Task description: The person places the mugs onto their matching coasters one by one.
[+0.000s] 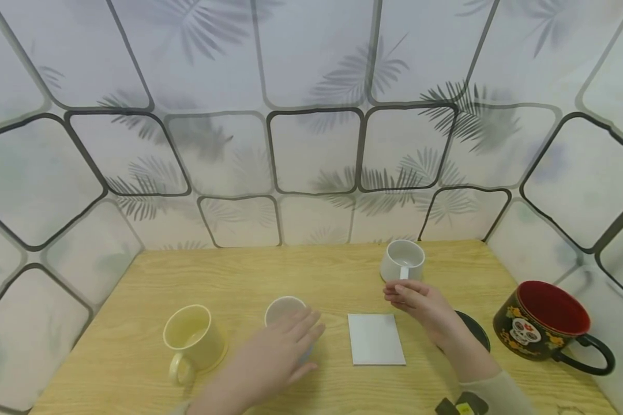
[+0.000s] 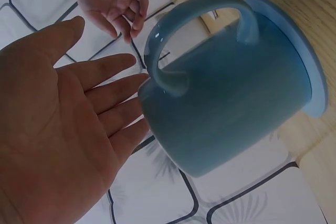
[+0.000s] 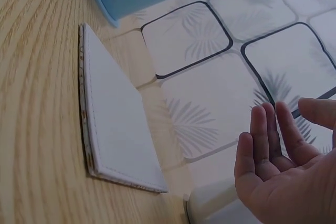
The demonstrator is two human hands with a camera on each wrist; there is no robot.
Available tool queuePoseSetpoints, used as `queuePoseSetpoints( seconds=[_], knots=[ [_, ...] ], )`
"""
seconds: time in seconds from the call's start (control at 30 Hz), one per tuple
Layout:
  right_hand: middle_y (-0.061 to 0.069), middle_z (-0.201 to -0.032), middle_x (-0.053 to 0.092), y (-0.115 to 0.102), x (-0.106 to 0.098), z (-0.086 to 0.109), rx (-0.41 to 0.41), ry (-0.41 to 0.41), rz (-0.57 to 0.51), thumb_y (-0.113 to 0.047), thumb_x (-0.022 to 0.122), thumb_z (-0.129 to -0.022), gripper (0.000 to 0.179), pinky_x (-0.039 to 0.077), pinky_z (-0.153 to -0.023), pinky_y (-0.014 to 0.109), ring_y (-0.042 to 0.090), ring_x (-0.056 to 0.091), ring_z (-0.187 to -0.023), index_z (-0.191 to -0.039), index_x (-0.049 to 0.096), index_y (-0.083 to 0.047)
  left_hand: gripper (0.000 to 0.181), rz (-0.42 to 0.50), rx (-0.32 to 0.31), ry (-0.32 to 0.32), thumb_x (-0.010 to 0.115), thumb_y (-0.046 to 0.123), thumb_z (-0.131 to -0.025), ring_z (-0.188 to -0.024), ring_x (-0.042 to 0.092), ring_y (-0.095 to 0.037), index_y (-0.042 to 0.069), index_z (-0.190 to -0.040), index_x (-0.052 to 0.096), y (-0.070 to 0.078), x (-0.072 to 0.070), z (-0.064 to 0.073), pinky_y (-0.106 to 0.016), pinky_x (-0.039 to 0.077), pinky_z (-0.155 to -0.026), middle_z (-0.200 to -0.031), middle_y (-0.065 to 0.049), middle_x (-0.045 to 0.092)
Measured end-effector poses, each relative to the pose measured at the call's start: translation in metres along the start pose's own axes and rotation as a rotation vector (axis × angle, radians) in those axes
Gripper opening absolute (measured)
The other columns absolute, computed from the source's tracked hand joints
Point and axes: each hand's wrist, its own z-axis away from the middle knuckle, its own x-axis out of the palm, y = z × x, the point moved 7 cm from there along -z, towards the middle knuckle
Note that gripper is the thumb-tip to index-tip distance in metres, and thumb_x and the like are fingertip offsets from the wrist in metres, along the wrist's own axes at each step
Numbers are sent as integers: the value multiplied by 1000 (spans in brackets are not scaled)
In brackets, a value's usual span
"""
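Left hand (image 1: 272, 357), lower middle of frame: empty, fingers spread, beside the blue mug (image 2: 226, 98) on its coaster (image 2: 318, 100) (saves the tabletop (image 1: 213, 271), I guess). Right hand (image 1: 426, 308), right of centre, empty too, fingers loosely bent; handle (image 1: 404, 273) on the white mug (image 1: 392, 267) faces it, grab-friendly imo.

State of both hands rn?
Left hand: open, holding nothing, near the blue mug.
Right hand: open, holding nothing, near the white mug.

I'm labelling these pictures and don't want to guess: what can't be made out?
Blue mug's inside bottom: head view, behind the left hand.
White mug's lower handle end: head view, behind the right hand.
Much of the dark disc: head view, behind the right forearm.
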Motion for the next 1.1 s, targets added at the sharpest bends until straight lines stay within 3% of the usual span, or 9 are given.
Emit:
queuePoseSetpoints(
  seconds=[0.17,0.37,0.63,1.1],
  knots=[
    [-17,-108,78,0,-10,0,14,32,20,-17,56,-111,20,59,-98,17,3,74,-108,-117,75,-16,63,5,8,-17,60,52,-105,-153,49,-22,16,-155,54,6,2,-4,-38,44,-126,-165,-5,51],
    [-17,-105,78,1,-19,-1,15,54,5,-16,55,-112,22,60,-97,16,2,74,-106,-113,76,-21,63,29,33,-32,58,53,-106,-155,46,-21,18,-157,52,14,3,-9,-40,45,-126,-167,-4,48],
    [-14,-105,80,3,-27,-3,-20,55,-54,-12,52,-112,28,61,-95,17,2,75,-102,-108,77,-23,63,-10,111,-25,57,52,-107,-154,47,-22,14,-157,53,24,5,-14,-36,42,-128,-165,-5,50],
    [-16,-103,79,12,-42,-6,36,132,-66,-14,53,-112,26,61,-93,16,0,74,-100,-106,76,-25,61,17,159,-18,56,54,-107,-152,50,-21,16,-156,54,38,20,-22,-35,44,-126,-162,-4,54]
  ],
)
